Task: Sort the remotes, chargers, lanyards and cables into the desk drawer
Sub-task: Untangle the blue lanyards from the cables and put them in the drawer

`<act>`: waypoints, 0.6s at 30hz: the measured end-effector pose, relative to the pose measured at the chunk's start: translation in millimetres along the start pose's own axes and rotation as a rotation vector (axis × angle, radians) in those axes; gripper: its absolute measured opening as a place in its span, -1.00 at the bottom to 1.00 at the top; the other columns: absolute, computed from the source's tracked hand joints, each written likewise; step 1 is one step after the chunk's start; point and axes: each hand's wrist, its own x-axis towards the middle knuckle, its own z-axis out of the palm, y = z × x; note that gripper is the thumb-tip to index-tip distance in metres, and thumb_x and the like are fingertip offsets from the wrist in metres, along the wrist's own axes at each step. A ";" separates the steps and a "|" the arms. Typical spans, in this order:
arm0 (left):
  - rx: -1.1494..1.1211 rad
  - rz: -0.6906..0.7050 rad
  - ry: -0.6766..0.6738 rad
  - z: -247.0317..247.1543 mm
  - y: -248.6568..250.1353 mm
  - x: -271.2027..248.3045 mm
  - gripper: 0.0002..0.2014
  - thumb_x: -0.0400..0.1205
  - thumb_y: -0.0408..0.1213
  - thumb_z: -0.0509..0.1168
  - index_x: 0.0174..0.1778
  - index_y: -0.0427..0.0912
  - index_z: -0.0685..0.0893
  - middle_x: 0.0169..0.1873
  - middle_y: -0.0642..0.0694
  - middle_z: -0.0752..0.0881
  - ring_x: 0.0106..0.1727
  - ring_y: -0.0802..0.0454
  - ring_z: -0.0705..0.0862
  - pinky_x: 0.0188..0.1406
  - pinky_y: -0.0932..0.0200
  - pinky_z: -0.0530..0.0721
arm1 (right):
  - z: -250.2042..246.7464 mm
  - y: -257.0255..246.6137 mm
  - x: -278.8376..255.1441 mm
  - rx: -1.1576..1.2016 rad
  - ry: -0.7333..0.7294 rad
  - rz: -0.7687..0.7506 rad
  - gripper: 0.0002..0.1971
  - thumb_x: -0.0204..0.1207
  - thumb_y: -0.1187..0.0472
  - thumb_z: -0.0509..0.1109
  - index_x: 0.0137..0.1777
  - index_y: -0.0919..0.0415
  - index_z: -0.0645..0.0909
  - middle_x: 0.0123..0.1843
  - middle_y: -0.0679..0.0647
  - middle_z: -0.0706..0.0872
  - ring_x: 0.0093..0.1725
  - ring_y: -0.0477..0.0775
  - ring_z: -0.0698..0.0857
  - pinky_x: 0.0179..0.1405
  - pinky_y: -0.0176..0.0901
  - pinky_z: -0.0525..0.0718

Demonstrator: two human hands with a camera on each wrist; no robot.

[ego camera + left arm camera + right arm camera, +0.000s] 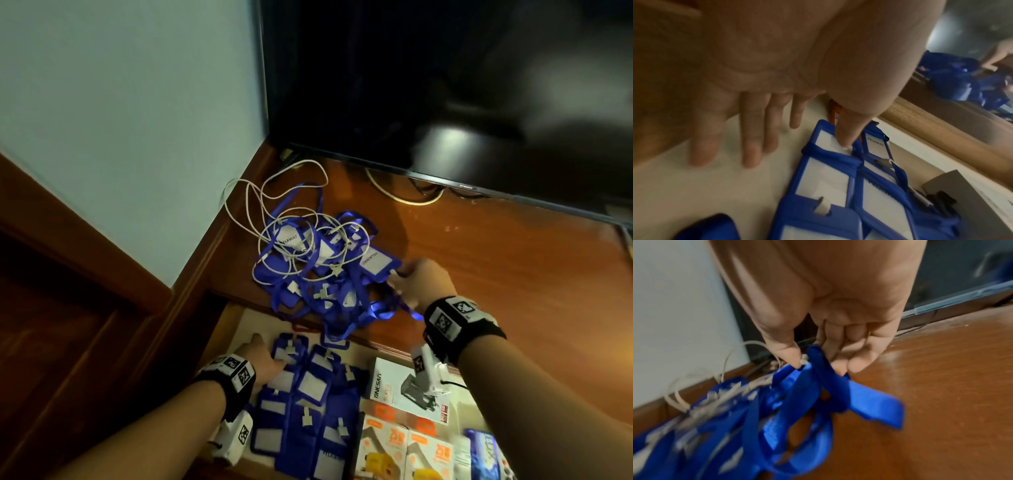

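A tangled pile of blue lanyards (329,284) with badge holders, wound up with white cables (284,212), lies on the wooden desk (479,274) near its front edge. My right hand (399,277) is at the pile's right side, and thumb and fingers pinch a blue lanyard strap (818,363). Below, the open drawer (239,322) holds rows of flat blue badge holders (308,394). My left hand (265,356) reaches into the drawer with straight fingers (750,146); its thumb tip presses on the far badge holder (828,141).
A dark TV screen (445,85) stands at the back of the desk, a white cable (404,200) under it. The right side of the drawer holds a white charger box (394,387), orange-and-white boxes (404,448) and a blue pack (483,452). A pale wall is on the left.
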 end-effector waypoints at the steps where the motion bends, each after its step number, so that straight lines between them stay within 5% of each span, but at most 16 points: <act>1: 0.055 -0.017 -0.029 0.4 -3.7 -4.4 -0.15 0.59 0.26 0.37 0.61 -0.23 0.27 0.45 -0.20 0.62 0.33 -0.18 0.69 0.21 0.04 0.69 | -8.8 0.2 -2.4 0.065 0.043 -0.016 -0.75 0.54 0.07 0.52 -0.31 0.16 0.67 -0.39 0.13 0.73 -0.37 0.21 0.70 -0.31 -0.06 0.65; 3: 0.165 -0.052 -0.105 3.5 -9.8 -13.4 -0.16 0.50 0.33 0.40 0.52 -0.19 0.41 0.46 -0.19 0.64 0.33 -0.16 0.69 0.20 0.07 0.66 | -27.2 -1.9 -9.8 0.194 0.133 -0.050 -0.86 0.45 0.13 0.57 -0.28 0.11 0.72 -0.33 0.12 0.80 -0.28 0.24 0.80 -0.20 0.05 0.78; 6: 0.117 -0.020 -0.189 12.7 -12.7 -23.0 -0.51 0.50 0.26 0.42 0.13 -0.05 0.61 0.18 -0.09 0.76 0.04 -0.06 0.73 0.01 0.15 0.68 | -53.5 -7.7 -22.9 0.273 0.248 -0.109 -0.92 0.42 0.19 0.58 -0.15 0.17 0.78 -0.29 0.01 0.77 -0.18 0.14 0.79 -0.20 -0.13 0.62; 8: -0.030 -0.024 -0.218 17.4 -10.7 -27.8 -0.63 0.58 0.11 0.44 0.14 -0.06 0.64 0.13 -0.10 0.78 0.03 -0.07 0.77 0.06 0.09 0.79 | -69.6 -11.5 -33.9 0.272 0.312 -0.157 -0.95 0.45 0.19 0.55 -0.16 0.09 0.73 -0.31 -0.10 0.70 -0.21 0.06 0.71 -0.16 -0.20 0.49; 11: -0.092 -0.002 -0.190 16.3 -4.8 -37.3 -0.56 0.52 0.08 0.48 0.20 -0.11 0.69 0.05 -0.12 0.81 0.03 -0.10 0.82 0.10 -0.02 0.85 | -87.1 -17.7 -49.6 0.203 0.343 -0.230 -0.89 0.50 0.21 0.47 -0.20 0.00 0.63 -0.37 -0.23 0.59 -0.24 0.01 0.59 -0.14 -0.24 0.39; 14: 0.013 0.034 -0.110 7.7 -0.3 -48.0 -0.61 0.45 0.11 0.47 0.05 -0.09 0.74 -0.11 -0.05 0.82 -0.10 -0.03 0.81 -0.05 0.15 0.80 | -102.0 -21.0 -64.0 0.181 0.362 -0.291 -0.92 0.51 0.22 0.42 -0.16 0.01 0.64 -0.31 -0.20 0.61 -0.16 0.03 0.58 -0.15 -0.23 0.38; 18: 0.267 0.235 0.019 -20.4 33.8 -90.1 -0.46 0.61 0.29 0.23 0.19 -0.09 0.76 -0.02 -0.10 0.82 0.00 -0.07 0.79 0.04 0.11 0.72 | -127.3 -21.0 -83.4 0.242 0.387 -0.411 -0.87 0.50 0.22 0.40 -0.04 -0.03 0.69 -0.19 -0.18 0.71 -0.13 0.01 0.67 -0.13 -0.14 0.51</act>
